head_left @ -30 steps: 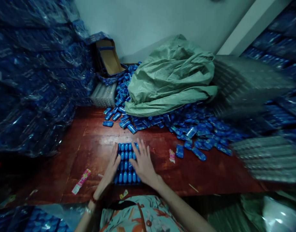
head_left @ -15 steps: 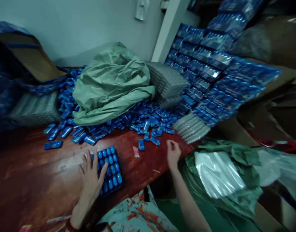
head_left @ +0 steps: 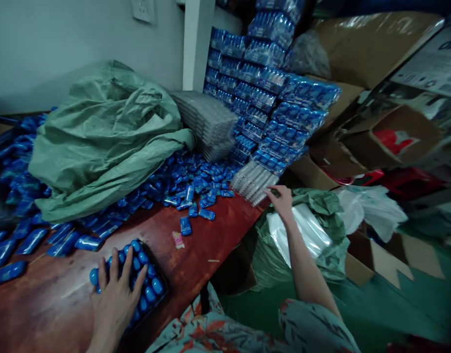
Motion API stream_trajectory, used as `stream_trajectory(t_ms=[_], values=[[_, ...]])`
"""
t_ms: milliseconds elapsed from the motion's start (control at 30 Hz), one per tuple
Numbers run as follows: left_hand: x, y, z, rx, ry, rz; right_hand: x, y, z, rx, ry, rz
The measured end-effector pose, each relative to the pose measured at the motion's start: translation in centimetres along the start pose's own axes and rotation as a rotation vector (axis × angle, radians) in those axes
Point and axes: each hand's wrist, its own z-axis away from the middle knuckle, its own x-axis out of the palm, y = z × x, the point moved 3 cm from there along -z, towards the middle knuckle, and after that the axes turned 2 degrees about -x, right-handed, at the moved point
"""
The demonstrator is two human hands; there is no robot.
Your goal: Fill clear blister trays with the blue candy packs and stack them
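Plainly, the tray (head_left: 150,307) lies under the left hand (head_left: 115,301), right hand (head_left: 283,202) apart.

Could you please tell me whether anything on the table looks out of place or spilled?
Yes, a pink scrap and a pale stick lie on the table like litter. Loose blue packets sprawl around the green sack, as if tipped out, perhaps deliberately.
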Motion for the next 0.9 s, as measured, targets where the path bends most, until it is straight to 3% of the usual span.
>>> stream_trajectory(t_ms=[200, 467, 600, 667, 733, 800, 900], values=[[-0.1, -0.6, -0.1, 0.030, -0.027, 0.008, 4.0, -2.5, 2.1, -0.248, -0.068, 0.442], [-0.4, 0.2, 0.1, 0.000, -0.004, -0.059, 4.6, -1.4, 2.2, -0.225, 0.023, 0.452], [-0.6, 0.2, 0.0, 0.005, -0.050, -0.059, 4.3, -0.7, 4.2, -0.218, 0.112, 0.393], [-0.7, 0.2, 0.0, -0.002, -0.049, -0.054, 3.3, 1.2, 6.1, -0.091, 0.179, 0.336], [-0.6, 0.2, 0.0, 0.000, -0.044, -0.046, 1.9, 4.3, 8.7, 0.159, 0.214, 0.317], [-0.5, 0.2, 0.0, 0.007, -0.023, -0.032, 0.4, 7.7, 11.8, 0.413, 0.201, 0.346], [-0.2, 0.1, 0.1, 0.005, 0.013, -0.010, -1.3, 11.8, 15.7, 0.626, 0.163, 0.384]])
